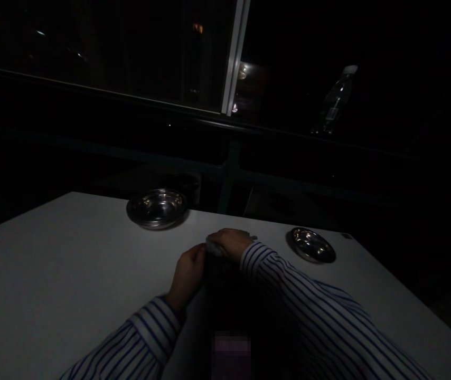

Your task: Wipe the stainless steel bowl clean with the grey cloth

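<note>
My right hand (pixel 230 244) is closed, its fingers wrapped over a crumpled pale grey cloth (pixel 213 246) that pokes out at the fingertips. Close beside it, on the left, my left hand (pixel 188 272) is curled shut with the thumb on top. Its fingers meet the edge of a dark area between my hands; what they grip is too dark to make out. Beyond my hands, a stack of shiny metal bowls (pixel 157 208) stands near the table's far edge. A single small metal bowl (pixel 312 245) sits to the right of my right hand.
The white table (pixel 71 274) reaches under both arms. Past its far edge are a dark rail and a window frame (pixel 235 58). A clear plastic bottle (pixel 336 103) with a white cap stands on the dark sill at the right. The scene is very dim.
</note>
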Motion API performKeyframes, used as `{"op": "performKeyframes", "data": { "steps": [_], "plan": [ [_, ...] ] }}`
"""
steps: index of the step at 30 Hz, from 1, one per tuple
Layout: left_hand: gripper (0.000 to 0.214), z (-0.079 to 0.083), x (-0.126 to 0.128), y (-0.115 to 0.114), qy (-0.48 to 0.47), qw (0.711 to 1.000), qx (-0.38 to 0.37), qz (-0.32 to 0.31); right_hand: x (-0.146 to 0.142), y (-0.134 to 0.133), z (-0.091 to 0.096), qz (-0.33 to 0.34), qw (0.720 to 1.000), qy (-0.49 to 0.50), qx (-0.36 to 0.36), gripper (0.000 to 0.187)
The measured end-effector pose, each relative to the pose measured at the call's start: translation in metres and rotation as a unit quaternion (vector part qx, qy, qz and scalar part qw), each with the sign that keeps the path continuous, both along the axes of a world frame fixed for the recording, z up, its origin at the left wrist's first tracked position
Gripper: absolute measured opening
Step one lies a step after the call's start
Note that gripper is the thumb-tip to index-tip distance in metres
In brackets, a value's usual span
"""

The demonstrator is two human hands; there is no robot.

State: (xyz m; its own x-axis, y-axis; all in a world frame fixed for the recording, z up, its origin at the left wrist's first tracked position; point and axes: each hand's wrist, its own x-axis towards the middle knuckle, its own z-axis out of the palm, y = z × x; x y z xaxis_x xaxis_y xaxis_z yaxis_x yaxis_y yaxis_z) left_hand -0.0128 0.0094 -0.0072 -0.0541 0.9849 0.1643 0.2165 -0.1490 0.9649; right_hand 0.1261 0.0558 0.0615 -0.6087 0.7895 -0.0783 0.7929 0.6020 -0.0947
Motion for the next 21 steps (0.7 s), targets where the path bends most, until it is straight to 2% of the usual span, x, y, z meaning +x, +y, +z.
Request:
{"op": "performKeyframes", "data": {
  "steps": [3, 6, 10, 14, 18, 21],
  "plan": [
    [0.04, 0.002, 0.003, -0.001, 0.005, 1.0, -0.014, 0.009, 0.025, -0.002, 0.002, -0.046, 0.999, 0.015, 0.013, 0.031],
    [0.04, 0.003, 0.004, -0.003, 0.008, 0.999, -0.024, 0.024, 0.049, -0.015, -0.002, -0.095, 0.994, 0.039, 0.023, 0.034],
    [0.039, 0.004, 0.007, -0.006, 0.023, 0.999, -0.018, 0.038, 0.066, -0.047, -0.012, -0.151, 0.985, 0.08, 0.031, 0.037],
    [0.038, 0.005, 0.009, -0.008, 0.028, 0.998, -0.022, 0.046, 0.07, -0.083, -0.014, -0.192, 0.972, 0.13, 0.026, 0.035],
    [0.038, 0.007, 0.01, -0.009, 0.032, 0.997, -0.038, 0.063, 0.071, -0.11, -0.017, -0.153, 0.971, 0.174, 0.057, 0.03],
    [0.038, 0.009, 0.011, -0.01, 0.033, 0.997, -0.037, 0.061, 0.065, -0.119, -0.033, -0.103, 0.978, 0.152, 0.101, 0.026]
  ]
}}
